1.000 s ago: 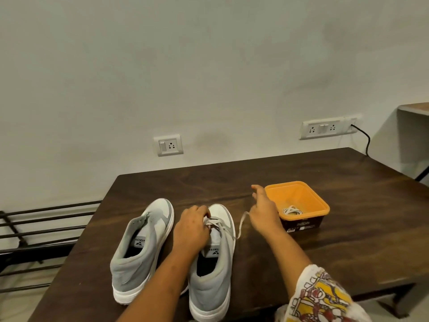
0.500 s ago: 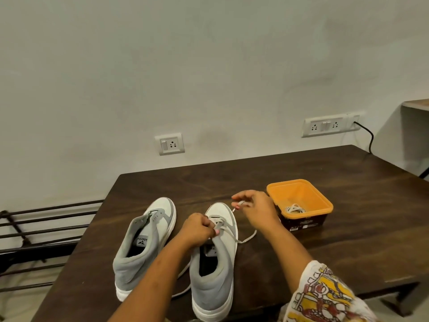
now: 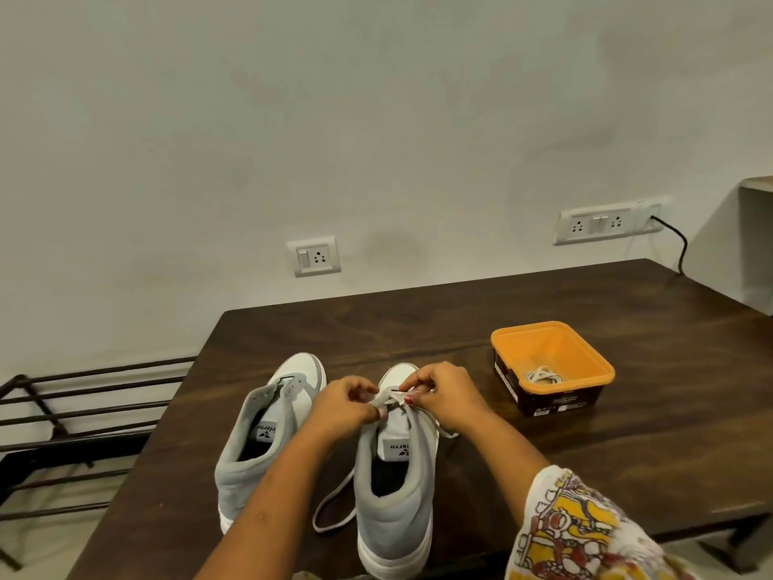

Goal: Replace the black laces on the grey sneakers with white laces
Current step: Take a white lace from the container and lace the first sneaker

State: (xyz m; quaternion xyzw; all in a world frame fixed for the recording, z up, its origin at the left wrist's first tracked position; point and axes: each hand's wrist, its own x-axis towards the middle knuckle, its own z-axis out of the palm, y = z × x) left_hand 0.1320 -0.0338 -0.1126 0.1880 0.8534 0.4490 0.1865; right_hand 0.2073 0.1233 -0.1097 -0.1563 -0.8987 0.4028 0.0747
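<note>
On the bench [image 3: 627, 420], the left hand [image 3: 343, 406] and right hand [image 3: 443, 395] both pinch the lace [image 3: 391, 397], seemingly at an eyelet of the sneaker [image 3: 393, 508]; a hard tug could unthread it.

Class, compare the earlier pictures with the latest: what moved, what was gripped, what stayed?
The right hand swung back from near the orange tub to the front of the laced sneaker, joining the left hand; both pinch the white lace there. Slack lace now loops on the table beside it. The other sneaker and tub stayed put.

Matt dark wood table [image 3: 627, 454]; soft grey cloth sneakers [image 3: 393, 508]; smooth orange plastic tub [image 3: 585, 349]
</note>
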